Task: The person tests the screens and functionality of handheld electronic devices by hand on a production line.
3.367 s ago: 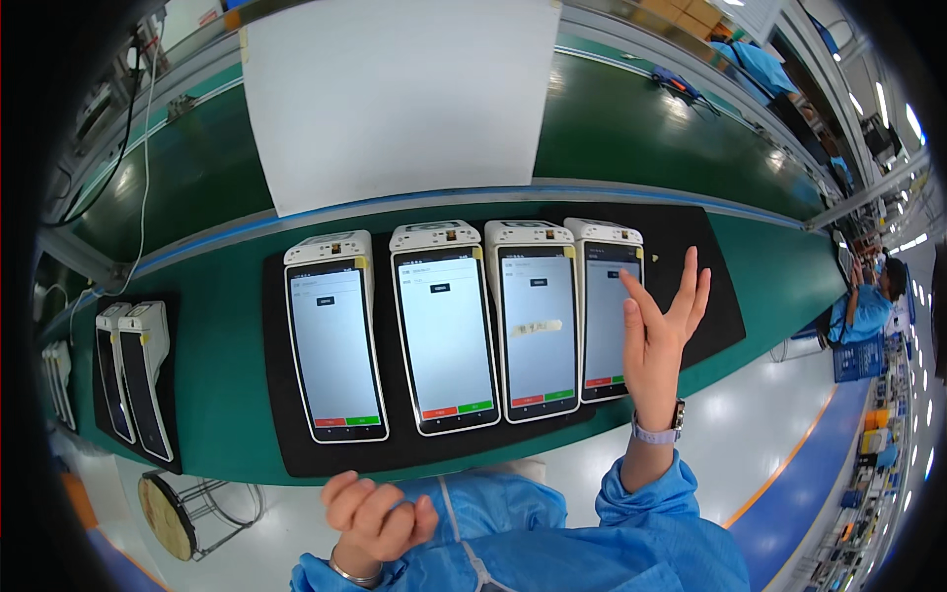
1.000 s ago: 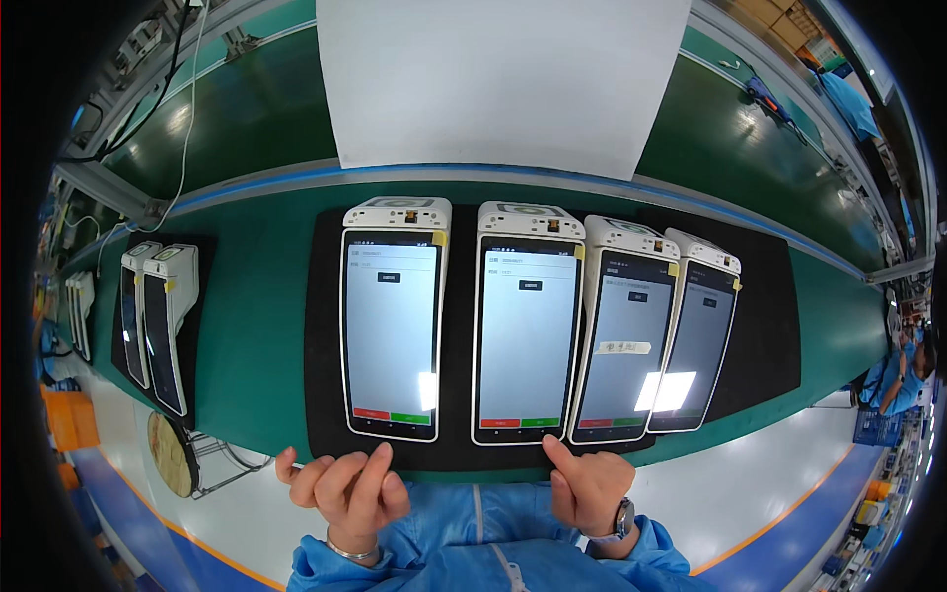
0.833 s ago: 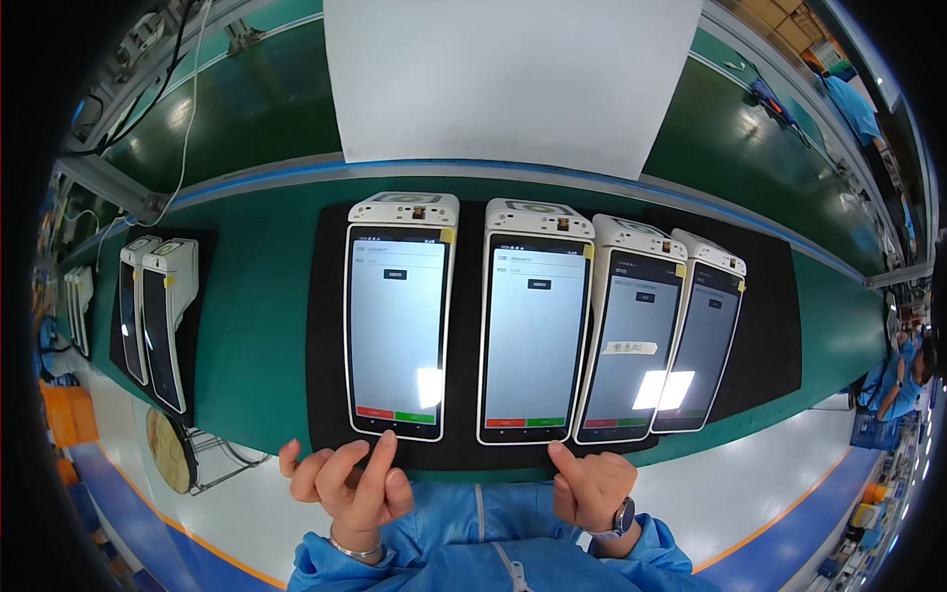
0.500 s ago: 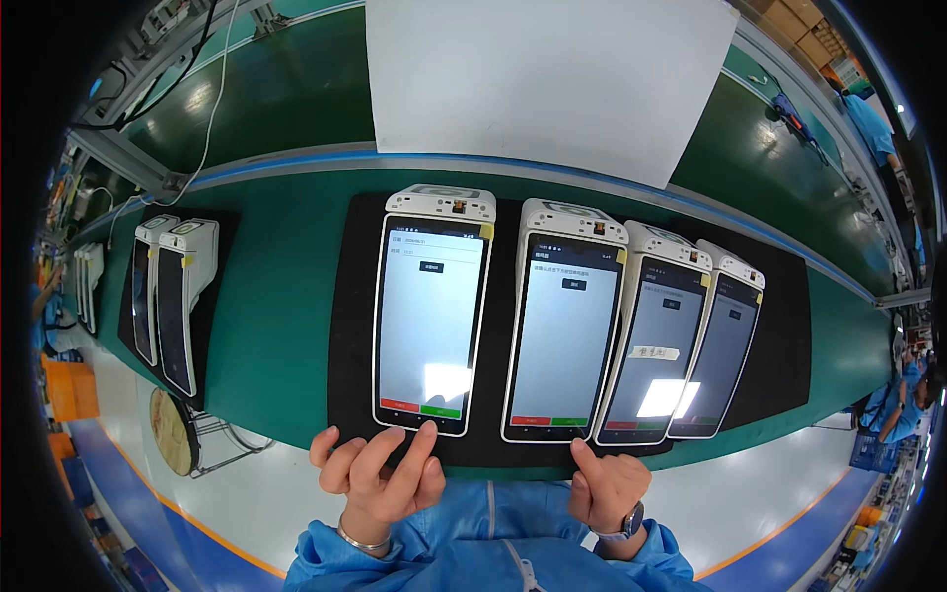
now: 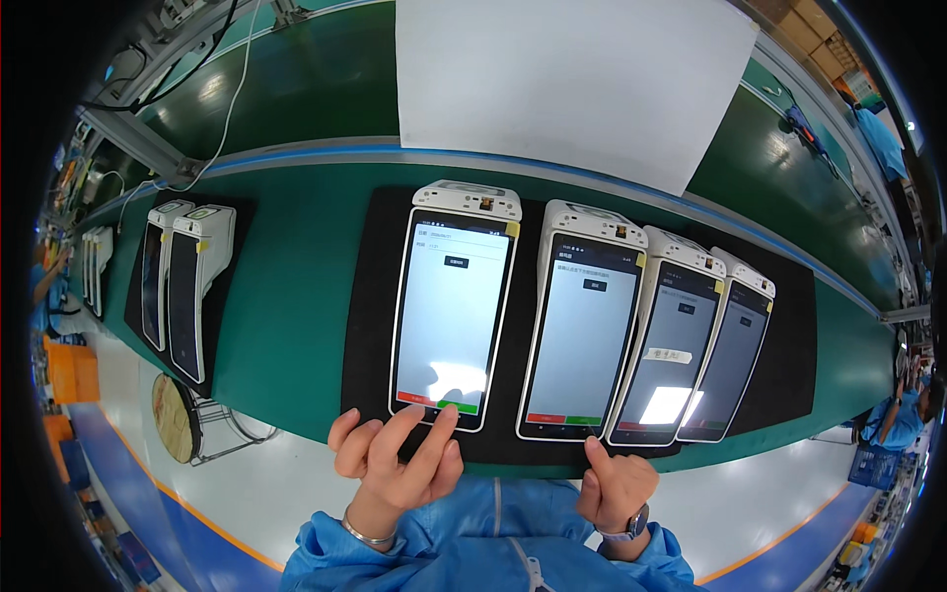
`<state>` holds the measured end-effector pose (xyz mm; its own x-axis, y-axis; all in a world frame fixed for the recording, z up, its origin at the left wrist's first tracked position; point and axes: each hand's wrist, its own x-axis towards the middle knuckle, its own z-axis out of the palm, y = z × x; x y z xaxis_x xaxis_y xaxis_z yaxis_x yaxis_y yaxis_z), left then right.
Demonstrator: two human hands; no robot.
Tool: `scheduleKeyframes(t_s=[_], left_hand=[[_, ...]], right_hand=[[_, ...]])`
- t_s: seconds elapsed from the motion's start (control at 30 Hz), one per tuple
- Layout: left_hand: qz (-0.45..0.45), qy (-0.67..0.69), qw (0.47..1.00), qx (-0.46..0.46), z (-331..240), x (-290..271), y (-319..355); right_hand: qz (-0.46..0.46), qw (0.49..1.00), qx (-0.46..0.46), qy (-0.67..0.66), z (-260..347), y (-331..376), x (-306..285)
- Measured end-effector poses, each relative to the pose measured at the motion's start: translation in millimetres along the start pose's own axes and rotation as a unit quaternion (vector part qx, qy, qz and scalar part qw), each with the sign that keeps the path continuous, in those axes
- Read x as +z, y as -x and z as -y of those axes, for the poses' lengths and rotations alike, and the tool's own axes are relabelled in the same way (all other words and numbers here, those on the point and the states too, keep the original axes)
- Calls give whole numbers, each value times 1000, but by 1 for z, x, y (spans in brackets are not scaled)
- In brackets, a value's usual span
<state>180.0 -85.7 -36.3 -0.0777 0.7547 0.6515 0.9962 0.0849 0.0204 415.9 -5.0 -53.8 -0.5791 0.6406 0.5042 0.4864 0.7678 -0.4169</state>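
Note:
Four white handheld payment terminals with lit touchscreens lie in a row. Over the green button at the bottom of the leftmost terminal (image 5: 452, 311) is the index fingertip of my left hand (image 5: 400, 464); I cannot tell whether it presses. That hand is empty, its fingers bent but spread. My right hand (image 5: 619, 483) holds nothing, with its index finger pointing at the lower edge of the second terminal (image 5: 577, 340) and its other fingers curled. Farther right, the third terminal (image 5: 671, 326) bears a pale handwritten label, and the fourth terminal (image 5: 732, 360) overlaps behind it.
A black mat (image 5: 370, 326) lies under the row on the green bench (image 5: 286, 296). More terminals (image 5: 187, 306) stand on another mat at left. A white board (image 5: 572, 89) rises behind. A round stool (image 5: 176, 419) stands at the lower left.
My left index fingertip has moved up from the leftmost terminal's lower edge onto its green button area. The right hand keeps its pose. The whole view has shifted slightly.

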Motion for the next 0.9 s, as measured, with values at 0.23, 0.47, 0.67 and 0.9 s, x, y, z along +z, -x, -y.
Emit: scheduleKeyframes(t_s=[0.23, 0.47, 0.67, 0.9], left_hand=[[-3, 0, 1000, 19, 3, 2, -2], [-15, 6, 1000, 8, 4, -1, 6], [-47, -14, 997, 67, 9, 0, 6], [-43, -21, 997, 66, 10, 1, 11]], right_hand=[[-5, 1000, -1, -10, 2, 1, 1], [-21, 997, 23, -70, -6, 2, -14], [-171, 970, 174, 15, -33, 28, -33], [-236, 930, 277, 54, -52, 54, -42]])
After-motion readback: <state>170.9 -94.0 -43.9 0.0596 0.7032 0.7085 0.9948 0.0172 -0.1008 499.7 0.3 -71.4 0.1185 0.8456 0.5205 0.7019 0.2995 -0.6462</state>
